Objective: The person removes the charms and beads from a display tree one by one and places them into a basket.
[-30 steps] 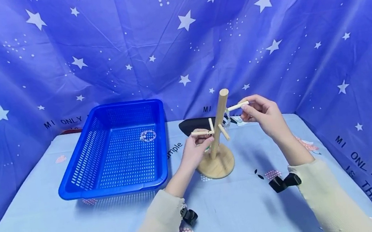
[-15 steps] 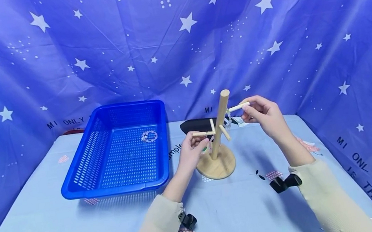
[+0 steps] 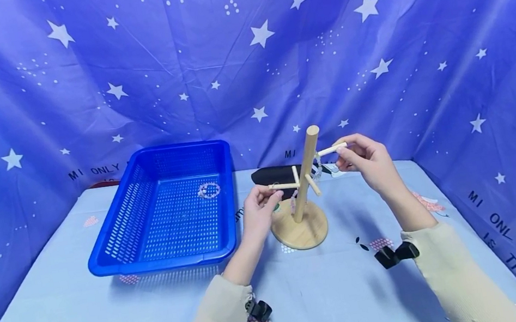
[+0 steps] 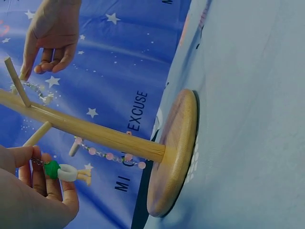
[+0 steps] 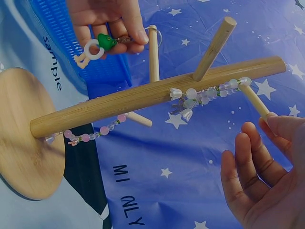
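A wooden stand (image 3: 308,156) with a round base and several pegs stands in front of me. My left hand (image 3: 257,213) pinches the chain of a keychain (image 4: 66,172), a small figure with a green top, white ring and pale legs. In the right wrist view, its metal ring (image 5: 160,38) is at the tip of a left-hand peg (image 5: 153,57). My right hand (image 3: 369,162) pinches the end of a right-hand peg (image 5: 256,101), on which a bracelet of pale beads and white flowers (image 5: 206,97) hangs. A pink-beaded bracelet (image 5: 86,137) hangs lower on another peg.
Left of the stand sits a blue perforated basket (image 3: 163,263) with a beaded bracelet (image 3: 216,193) inside. A light blue patterned cloth (image 3: 336,293) covers the table. Behind it hangs a blue star-printed curtain (image 3: 203,53).
My left hand has moved left, away from the post, drawing the keychain toward the peg's tip. The right hand keeps its hold on its peg. The view has shifted slightly.
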Demonstrator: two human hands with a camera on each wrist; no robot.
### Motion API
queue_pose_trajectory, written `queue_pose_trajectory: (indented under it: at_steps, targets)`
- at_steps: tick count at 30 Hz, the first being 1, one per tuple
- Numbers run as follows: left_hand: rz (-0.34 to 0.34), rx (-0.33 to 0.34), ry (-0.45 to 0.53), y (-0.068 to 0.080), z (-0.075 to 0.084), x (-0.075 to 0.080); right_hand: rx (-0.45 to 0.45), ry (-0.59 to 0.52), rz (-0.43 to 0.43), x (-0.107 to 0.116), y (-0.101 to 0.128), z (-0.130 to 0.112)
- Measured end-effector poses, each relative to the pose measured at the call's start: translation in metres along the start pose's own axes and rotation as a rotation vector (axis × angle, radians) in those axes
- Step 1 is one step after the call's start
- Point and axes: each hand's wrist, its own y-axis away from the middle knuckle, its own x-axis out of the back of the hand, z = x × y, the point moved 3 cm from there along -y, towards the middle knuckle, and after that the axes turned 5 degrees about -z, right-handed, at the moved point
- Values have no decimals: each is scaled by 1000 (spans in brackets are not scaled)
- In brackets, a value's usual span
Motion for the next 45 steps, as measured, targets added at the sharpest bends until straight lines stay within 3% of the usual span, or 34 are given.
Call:
queue_pose_trajectory:
  at_steps: [10,19,31,45]
  targets:
    - [40,-41,-78,5,5,10,-4,11,4,1,1,1]
    - [28,-78,-101,11,20,18,-3,3,2,1,1,1]
    - [-18,-166,-210,18,56,26,-7,6,4,1,1,1]
    - [-24,-175,-270,9,94,49,0,-15,-5,1,0,1]
